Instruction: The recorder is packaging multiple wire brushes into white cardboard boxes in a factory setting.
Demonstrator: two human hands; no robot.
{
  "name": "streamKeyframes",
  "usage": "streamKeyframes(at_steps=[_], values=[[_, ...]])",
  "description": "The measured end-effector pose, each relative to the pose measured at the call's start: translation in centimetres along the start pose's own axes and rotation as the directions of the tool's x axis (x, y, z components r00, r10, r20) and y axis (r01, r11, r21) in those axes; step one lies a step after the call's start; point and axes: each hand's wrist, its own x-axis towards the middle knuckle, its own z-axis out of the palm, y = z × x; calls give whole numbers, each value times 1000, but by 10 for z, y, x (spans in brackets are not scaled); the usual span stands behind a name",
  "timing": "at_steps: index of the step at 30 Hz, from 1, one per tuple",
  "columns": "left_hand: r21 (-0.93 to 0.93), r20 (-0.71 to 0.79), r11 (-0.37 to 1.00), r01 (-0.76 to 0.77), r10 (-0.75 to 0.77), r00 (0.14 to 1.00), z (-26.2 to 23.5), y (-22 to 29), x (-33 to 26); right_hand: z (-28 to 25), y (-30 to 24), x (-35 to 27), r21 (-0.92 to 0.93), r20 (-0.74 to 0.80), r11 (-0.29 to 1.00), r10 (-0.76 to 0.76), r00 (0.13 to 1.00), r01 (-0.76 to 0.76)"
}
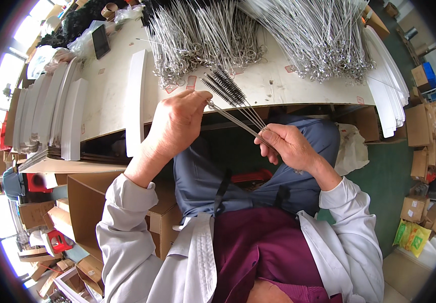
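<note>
A small bunch of wire cleaning brushes [226, 89] with black bristles is fanned out just past the table's near edge. Their thin metal stems run down to my right hand [291, 145], whose thumb and fingers are closed around them. My left hand [177, 120] is on the other side, its thumb and fingertips pinched at the looped end of a brush stem in the same bunch. Beyond my hands, a large pile of looped wire brushes [208, 40] lies on the white table [111, 81]. A second pile of them [324, 45] is at the right.
A long white box [136, 96] juts over the table's near edge. More white boxes [71, 118] stand at left, and a stack of flat white cartons [387, 96] lies at right. A dark phone [100, 41] is at far left. An open cardboard box [89, 202] sits beside my left arm.
</note>
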Motion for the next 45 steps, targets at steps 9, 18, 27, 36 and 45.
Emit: streamKeyframes(at_steps=[9,18,27,36,45], values=[[-503,309,751,428,-306,901,1,2,8,10,-1,6,43,21,996,-74,997,73],[-740,572,187,646,-331,751,-4,-7,8,7,2,7,125,40,991,-45,998,40],[-631,655,211,746,-371,659,-2,1,17,13,-6,12,205,56,976,-86,995,73],[-733,501,256,630,-423,755,-2,1,17,18,-4,17,285,27,955,-89,996,78],[-775,219,503,382,-354,909,-27,23,36,19,-12,34,200,-93,945,-244,965,258]])
